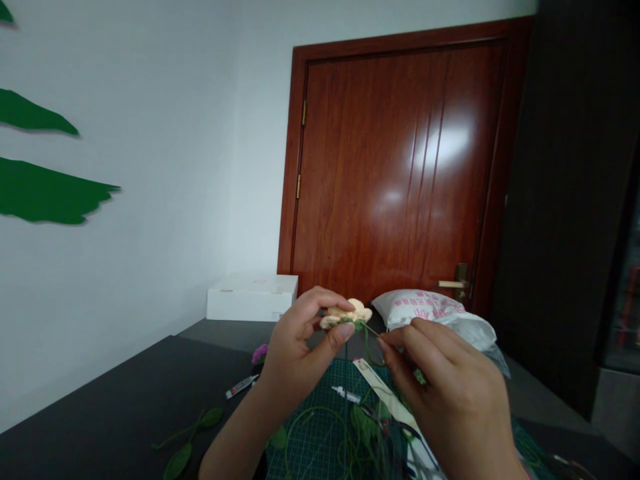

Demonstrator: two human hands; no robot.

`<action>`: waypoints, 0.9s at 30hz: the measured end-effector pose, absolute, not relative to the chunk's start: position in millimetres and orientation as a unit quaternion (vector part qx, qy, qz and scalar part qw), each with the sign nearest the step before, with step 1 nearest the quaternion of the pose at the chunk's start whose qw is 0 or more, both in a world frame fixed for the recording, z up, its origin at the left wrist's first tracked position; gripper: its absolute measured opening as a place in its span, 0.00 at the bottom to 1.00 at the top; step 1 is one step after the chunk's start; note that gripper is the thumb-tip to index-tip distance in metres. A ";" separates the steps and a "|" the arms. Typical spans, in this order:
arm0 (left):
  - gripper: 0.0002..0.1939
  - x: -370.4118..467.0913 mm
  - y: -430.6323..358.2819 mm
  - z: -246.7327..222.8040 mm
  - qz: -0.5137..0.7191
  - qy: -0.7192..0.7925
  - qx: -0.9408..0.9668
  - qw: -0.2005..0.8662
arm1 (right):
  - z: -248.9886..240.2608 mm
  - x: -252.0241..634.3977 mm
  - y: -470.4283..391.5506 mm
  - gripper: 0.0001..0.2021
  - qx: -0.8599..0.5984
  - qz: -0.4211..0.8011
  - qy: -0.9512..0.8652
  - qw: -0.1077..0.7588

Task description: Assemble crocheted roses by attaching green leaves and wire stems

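Note:
My left hand (300,350) pinches a cream-coloured crocheted flower (359,312) between thumb and fingers, in the air above the table. Green yarn shows on the flower's underside, and a green strand hangs down from it. My right hand (450,380) is closed on a thin needle (371,330), whose far end meets the green base of the flower. The needle's near end is hidden in my fingers. Below both hands lies a green cutting mat (315,427) with loose loops of green yarn (293,417) on it.
A small white glue tube (346,395) and a long pale strip (383,383) lie on the mat. Another tube (241,387), a purple flower (259,354) and green leaves (179,460) are at the left. Behind stand a white box (250,300) and a white plastic bag (417,305).

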State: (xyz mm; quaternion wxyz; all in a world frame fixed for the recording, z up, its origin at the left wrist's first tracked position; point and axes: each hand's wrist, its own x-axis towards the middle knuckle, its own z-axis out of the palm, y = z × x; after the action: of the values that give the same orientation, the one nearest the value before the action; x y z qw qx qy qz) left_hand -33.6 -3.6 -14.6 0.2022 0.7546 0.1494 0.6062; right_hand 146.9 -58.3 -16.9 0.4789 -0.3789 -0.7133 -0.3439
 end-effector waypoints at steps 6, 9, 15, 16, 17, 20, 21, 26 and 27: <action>0.08 -34.0 -7.2 -12.5 0.617 0.156 0.762 0.117 | -15.3 142.1 -61.0 0.10 -0.367 -0.357 -0.713 0.479; 0.08 -34.6 -7.6 -12.4 0.624 0.156 0.758 0.106 | -15.3 139.8 -62.8 0.10 -0.364 -0.355 -0.714 0.481; 0.08 -34.5 -5.9 -13.6 0.635 0.148 0.740 0.164 | -14.3 138.1 -63.8 0.10 -0.358 -0.358 -0.712 0.486; 0.08 -34.2 -5.8 -13.5 0.637 0.147 0.735 0.179 | -14.2 138.0 -63.7 0.09 -0.358 -0.356 -0.712 0.488; 0.08 -33.8 -5.8 -13.3 0.638 0.145 0.730 0.196 | -14.2 137.8 -63.6 0.09 -0.358 -0.355 -0.712 0.489; 0.08 -32.5 -6.4 -12.7 0.640 0.139 0.719 0.235 | -14.8 137.5 -63.6 0.09 -0.357 -0.353 -0.712 0.490; 0.08 -32.2 -6.6 -12.6 0.640 0.137 0.717 0.240 | -15.1 137.6 -63.6 0.10 -0.358 -0.353 -0.713 0.489; 0.08 -32.3 -6.5 -13.3 0.636 0.137 0.722 0.234 | -16.9 139.7 -63.6 0.09 -0.364 -0.348 -0.715 0.485; 0.08 -32.5 -6.4 -13.5 0.636 0.139 0.723 0.232 | -17.0 140.1 -63.7 0.09 -0.364 -0.349 -0.716 0.483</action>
State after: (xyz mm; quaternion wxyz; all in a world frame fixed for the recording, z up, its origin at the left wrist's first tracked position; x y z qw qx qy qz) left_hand -32.5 -6.4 -13.5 0.2318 0.7232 0.1387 0.6356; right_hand 140.1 -63.7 -17.0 0.4826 -0.3645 -0.7161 -0.3486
